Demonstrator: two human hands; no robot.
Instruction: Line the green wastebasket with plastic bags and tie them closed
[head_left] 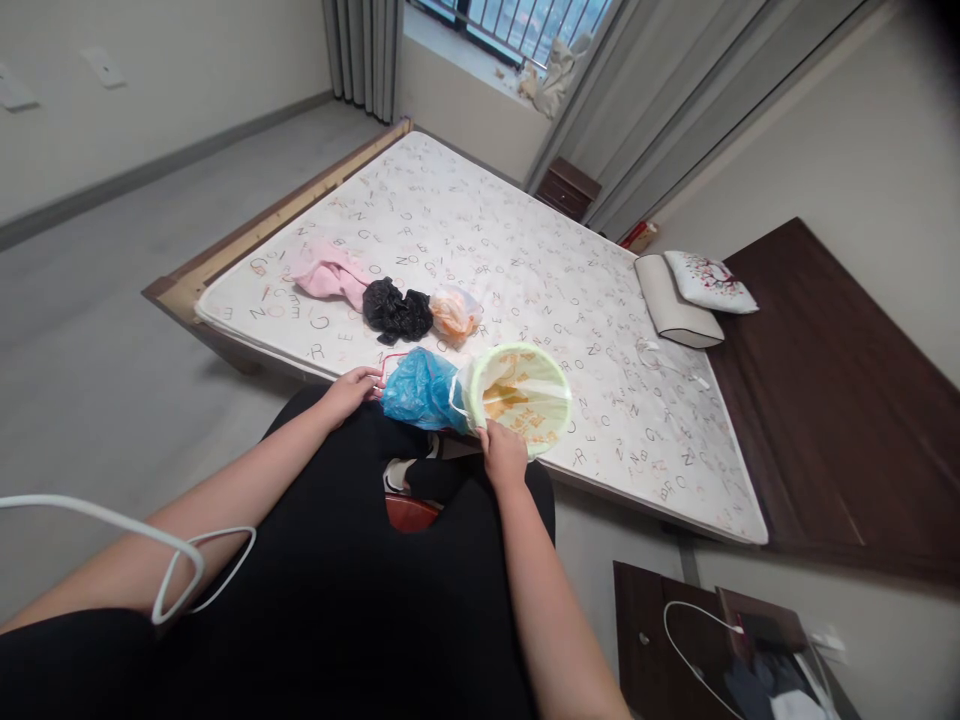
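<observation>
My left hand (354, 395) is closed at the thin red edge beside a blue plastic bag (421, 390), close above my lap. The bag is crumpled, and what lies under it is hidden. With fingers curled over its near rim, my right hand (504, 455) holds a pale green trash can (564, 390). Its mouth tilts towards me, showing a thin liner with orange-brown print inside. A white strap hangs at the can's left side, next to the blue bag. On the mattress just beyond lie a black plastic bag (396, 310), an orange-and-white plastic bag (454, 314) and a pink cloth (327, 272).
The letter-patterned mattress (480, 230) rests on a wooden bed frame (285, 195). Two pillows (679, 300) lie by the dark headboard (847, 420). A dark nightstand (652, 620) with cables stands at lower right. A white cable (112, 512) hangs over my left forearm.
</observation>
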